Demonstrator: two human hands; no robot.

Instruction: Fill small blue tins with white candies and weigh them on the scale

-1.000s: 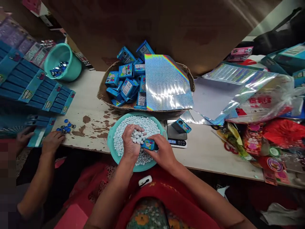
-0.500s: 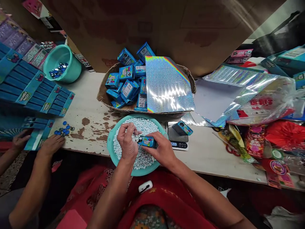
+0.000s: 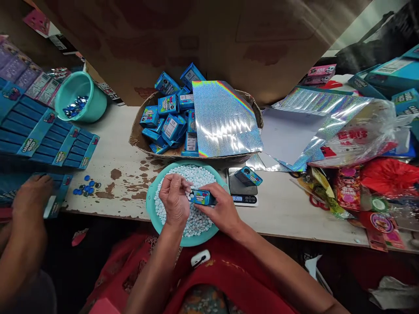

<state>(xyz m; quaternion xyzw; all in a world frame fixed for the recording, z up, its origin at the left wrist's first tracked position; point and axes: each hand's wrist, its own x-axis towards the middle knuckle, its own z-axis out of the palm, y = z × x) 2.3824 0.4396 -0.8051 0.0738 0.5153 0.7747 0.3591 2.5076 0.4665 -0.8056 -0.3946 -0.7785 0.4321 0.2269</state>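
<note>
Over a turquoise basin [image 3: 151,201] full of small white candies [image 3: 198,223], my right hand [image 3: 225,208] holds a small blue candy box [image 3: 200,197] on its side, its open end facing left. My left hand [image 3: 175,201] is cupped with curled fingers at that end, a few white candies showing at its fingertips and by the opening. Part of its palm is hidden from me. Just right of the basin, another blue candy box [image 3: 252,175] lies tilted on a digital scale [image 3: 244,199] with a lit display.
Behind the basin stands a cardboard tray [image 3: 144,146] of blue boxes, partly covered by a shiny holographic sheet [image 3: 227,124]. A turquoise bucket [image 3: 94,102] and loose blue caps [image 3: 87,188] are leftward. A co-worker's hand [image 3: 32,192] is at far left. Plastic-wrapped packages [image 3: 356,135] crowd the right.
Fewer candies show between my left hand and the box opening. My right hand keeps its grip. The co-worker's hand has moved left, away from the loose caps. The view has shifted slightly.
</note>
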